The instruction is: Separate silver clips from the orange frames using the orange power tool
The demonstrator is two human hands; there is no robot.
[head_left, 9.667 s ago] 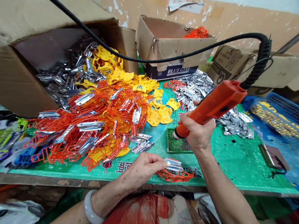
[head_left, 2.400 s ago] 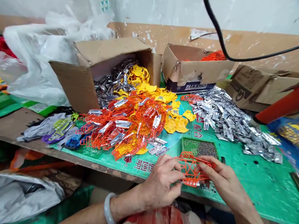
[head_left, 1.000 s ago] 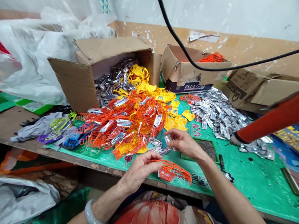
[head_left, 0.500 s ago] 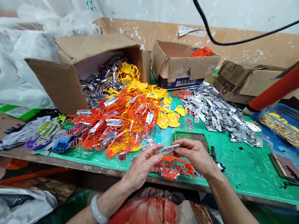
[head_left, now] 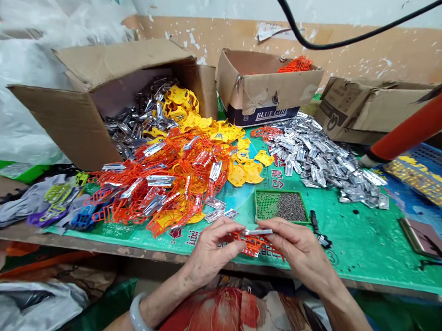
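Between my hands, over the table's front edge, is a small silver metal clip plate, seen nearly edge-on. My right hand pinches its right end between thumb and fingers. The fingertips of my left hand close on its left end. Just behind and below the plate lies an orange plastic lattice piece, partly hidden by my fingers; I cannot tell whether either hand grips it. Beyond my hands a green tray holds many small metal pins.
To the left spreads a heap of orange lattice pieces with yellow pieces. Silver clip plates are piled at right. Cardboard boxes line the back. An orange pole slants in from the right, near a notebook.
The metal clip plate has tilted from showing its flat face to nearly edge-on. Both hands appear slightly lower, covering more of the orange piece and leaving the green tray more visible.
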